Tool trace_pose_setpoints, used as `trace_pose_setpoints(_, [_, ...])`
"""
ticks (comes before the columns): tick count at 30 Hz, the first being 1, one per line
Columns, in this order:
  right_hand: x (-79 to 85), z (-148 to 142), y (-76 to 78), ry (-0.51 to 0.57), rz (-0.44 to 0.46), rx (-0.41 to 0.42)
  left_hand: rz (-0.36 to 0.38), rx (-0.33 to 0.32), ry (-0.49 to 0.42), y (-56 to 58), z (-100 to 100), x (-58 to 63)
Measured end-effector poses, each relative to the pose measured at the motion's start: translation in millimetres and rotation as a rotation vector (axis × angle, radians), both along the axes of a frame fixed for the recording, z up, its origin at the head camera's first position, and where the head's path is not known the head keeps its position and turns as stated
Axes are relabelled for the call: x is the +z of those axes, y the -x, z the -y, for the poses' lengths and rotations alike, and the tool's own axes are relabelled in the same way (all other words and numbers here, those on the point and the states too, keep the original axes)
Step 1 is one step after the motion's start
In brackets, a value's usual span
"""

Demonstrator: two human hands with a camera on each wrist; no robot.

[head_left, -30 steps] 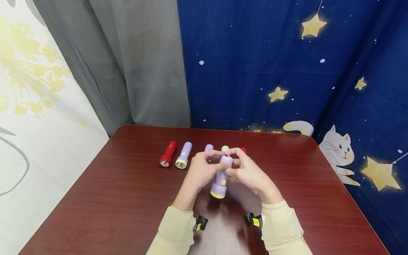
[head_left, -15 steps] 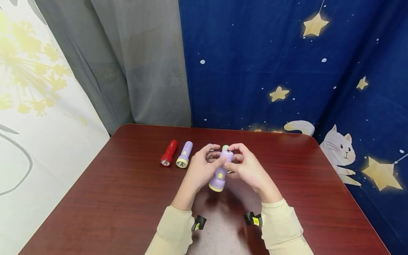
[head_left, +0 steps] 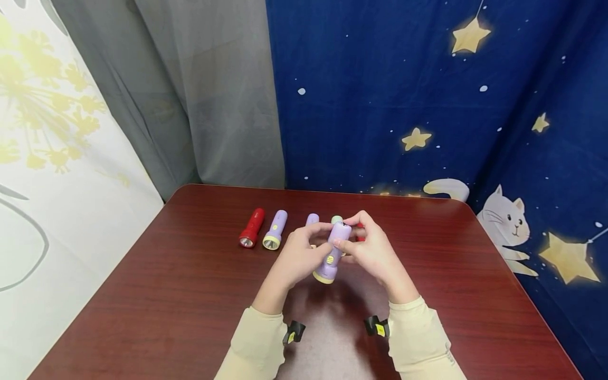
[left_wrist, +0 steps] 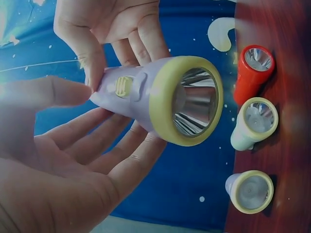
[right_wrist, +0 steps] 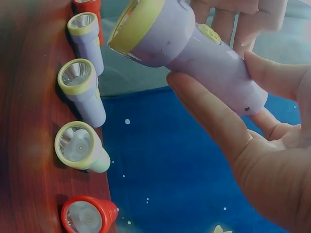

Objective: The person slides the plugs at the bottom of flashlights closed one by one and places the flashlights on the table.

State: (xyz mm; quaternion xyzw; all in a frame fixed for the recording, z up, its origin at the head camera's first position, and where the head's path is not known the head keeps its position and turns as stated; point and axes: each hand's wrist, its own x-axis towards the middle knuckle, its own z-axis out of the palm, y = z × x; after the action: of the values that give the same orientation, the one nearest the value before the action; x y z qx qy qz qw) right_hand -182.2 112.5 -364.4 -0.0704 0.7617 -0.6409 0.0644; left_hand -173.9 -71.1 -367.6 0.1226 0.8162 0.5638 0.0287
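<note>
Above the table, both hands hold a purple flashlight [head_left: 331,259] with a yellow rim, its lens end low and tilted towards the person. My left hand [head_left: 298,254] grips its left side, thumb on the near face and fingers behind. From the other side, my right hand [head_left: 374,256] pinches the body near the tail end, with the index fingertip beside that end. A yellow switch [left_wrist: 123,87] and the reflector [left_wrist: 197,104] show in the left wrist view. The right wrist view shows a small dark mark [right_wrist: 247,109] near the tail.
Behind the hands, a row of flashlights lies on the brown table [head_left: 190,285]: a red one [head_left: 252,228], a purple one [head_left: 275,230], another purple one [head_left: 312,218], a pale green one [right_wrist: 82,147] and a red one [right_wrist: 88,215]. Curtains [head_left: 361,95] hang beyond the table.
The flashlight has risen slightly and its tail has swung right. My index fingers met over the tail, then parted; the left has since moved back close to it. The flashlights on the table stay put.
</note>
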Motion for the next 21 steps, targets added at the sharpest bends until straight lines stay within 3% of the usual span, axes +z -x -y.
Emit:
trace_pose_setpoints(12, [0.9,-3.0,-1.2,-0.155,-0.064,0.041,-0.064,0.055,0.081,-3.9,-2.9,-0.9])
trace_pose_setpoints(21, [2.5,0.2,-0.6,-0.146,-0.075,0.016,-0.107,0.055,0.125,-0.9,-2.2,-0.3])
